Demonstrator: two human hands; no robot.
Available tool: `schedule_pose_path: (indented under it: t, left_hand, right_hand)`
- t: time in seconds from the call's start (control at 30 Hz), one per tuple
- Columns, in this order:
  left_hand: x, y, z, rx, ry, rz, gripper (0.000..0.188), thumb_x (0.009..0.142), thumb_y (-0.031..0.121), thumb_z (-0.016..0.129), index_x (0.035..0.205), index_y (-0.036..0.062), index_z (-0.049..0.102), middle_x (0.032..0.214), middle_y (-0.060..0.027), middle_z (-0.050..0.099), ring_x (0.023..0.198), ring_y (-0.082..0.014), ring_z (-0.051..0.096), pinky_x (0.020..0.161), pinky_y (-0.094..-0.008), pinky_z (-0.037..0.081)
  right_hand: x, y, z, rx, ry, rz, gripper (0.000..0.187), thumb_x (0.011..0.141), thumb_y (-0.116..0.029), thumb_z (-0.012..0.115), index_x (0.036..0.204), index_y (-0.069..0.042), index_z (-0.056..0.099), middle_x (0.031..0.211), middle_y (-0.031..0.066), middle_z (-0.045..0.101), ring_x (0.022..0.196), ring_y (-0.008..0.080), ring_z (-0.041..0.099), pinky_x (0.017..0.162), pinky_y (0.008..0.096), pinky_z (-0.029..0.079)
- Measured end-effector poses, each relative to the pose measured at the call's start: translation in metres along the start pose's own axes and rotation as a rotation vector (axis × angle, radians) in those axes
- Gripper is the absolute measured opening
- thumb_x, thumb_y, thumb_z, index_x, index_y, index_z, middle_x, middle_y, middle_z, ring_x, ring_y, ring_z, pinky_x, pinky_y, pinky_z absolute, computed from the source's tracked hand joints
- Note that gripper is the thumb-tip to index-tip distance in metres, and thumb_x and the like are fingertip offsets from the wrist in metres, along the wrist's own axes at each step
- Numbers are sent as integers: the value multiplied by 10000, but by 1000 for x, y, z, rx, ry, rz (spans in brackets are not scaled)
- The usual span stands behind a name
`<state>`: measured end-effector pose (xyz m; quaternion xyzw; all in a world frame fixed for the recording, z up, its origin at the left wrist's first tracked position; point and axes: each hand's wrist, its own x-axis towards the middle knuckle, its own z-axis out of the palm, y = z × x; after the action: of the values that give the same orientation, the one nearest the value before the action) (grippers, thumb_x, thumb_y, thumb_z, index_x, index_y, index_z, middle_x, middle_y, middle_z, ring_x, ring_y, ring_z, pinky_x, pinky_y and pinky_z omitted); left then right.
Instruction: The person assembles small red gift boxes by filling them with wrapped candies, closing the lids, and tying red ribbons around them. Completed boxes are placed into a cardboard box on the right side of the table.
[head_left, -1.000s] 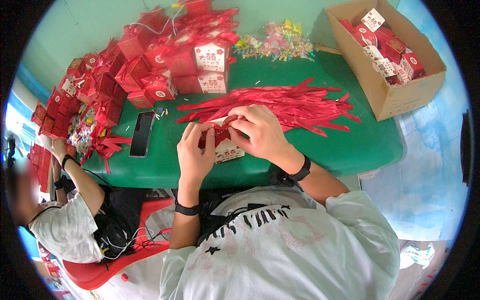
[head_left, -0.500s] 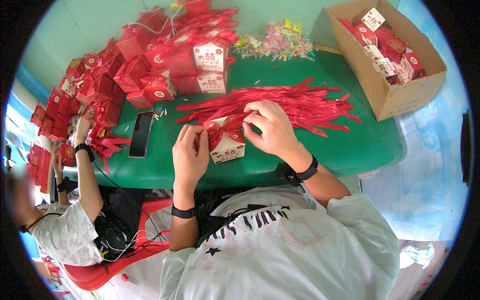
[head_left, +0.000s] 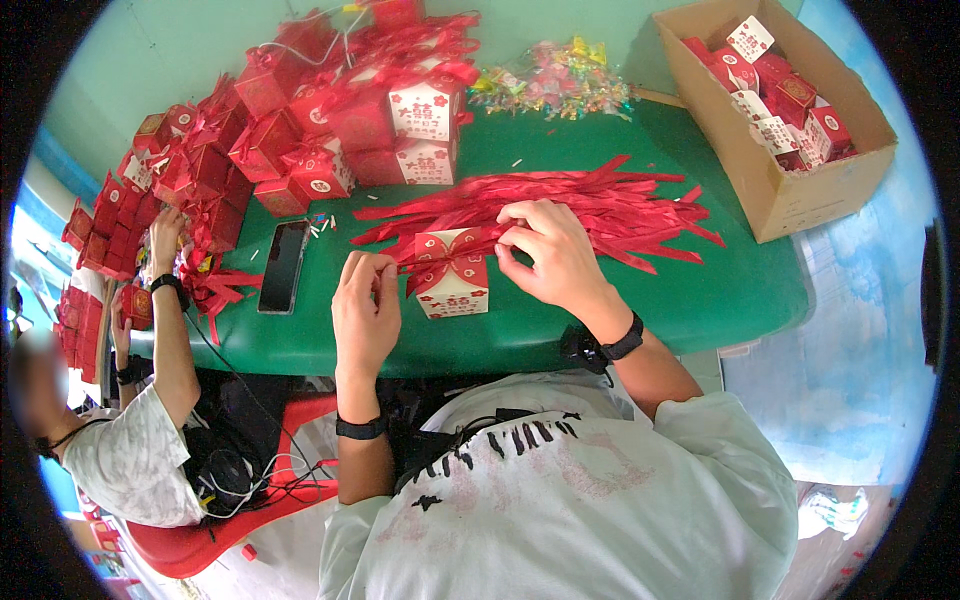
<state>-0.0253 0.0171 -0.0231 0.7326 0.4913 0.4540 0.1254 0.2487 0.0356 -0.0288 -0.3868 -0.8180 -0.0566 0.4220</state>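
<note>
A small red and white gift box (head_left: 455,297) stands upright on the green table before me. Across its front upper part runs a red ribbon (head_left: 432,268), stretched sideways between my hands. To the left of the box, my left hand (head_left: 366,308) is closed, pinching one end of the ribbon at the fingertips. My right hand (head_left: 550,252), at the box's right, has thumb and index finger together on the other end. Just behind lies a pile of loose red ribbons (head_left: 600,215).
Finished-looking red boxes (head_left: 330,120) are stacked at the back left. A black phone (head_left: 284,267) lies left of my hands. Wrapped candies (head_left: 560,80) heap by the wall. A cardboard carton (head_left: 800,195) of boxes stands back right. A co-worker's hand (head_left: 168,235) reaches among boxes at left.
My hands have drawn apart, the left one moving left and slightly down, the right one slightly right. The ribbon now stretches across the box, which shows more of its front.
</note>
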Motion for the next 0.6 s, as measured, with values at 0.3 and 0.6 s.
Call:
schedule_pose_path:
  t: [0.3, 0.6]
  left_hand:
    - [6, -9, 14, -762, -101, -366, 194, 1134, 232, 548, 1087, 68, 642, 718, 39, 539, 579, -51, 484, 519, -232, 371]
    - [0, -20, 18, -915, -127, -499, 228, 1142, 291, 534, 1085, 95, 636, 721, 54, 549, 575, -31, 459, 522, -214, 315]
  right_hand:
    - [-6, -1, 14, 94, 61, 88, 168, 811, -100, 798, 937, -49, 700, 1175, 125, 654, 1001, 318, 666, 849, 437, 566]
    - [-10, 7, 21, 202, 8, 117, 156, 821, -88, 800, 938, -36, 710, 1210, 135, 643, 1012, 315, 658, 880, 427, 568]
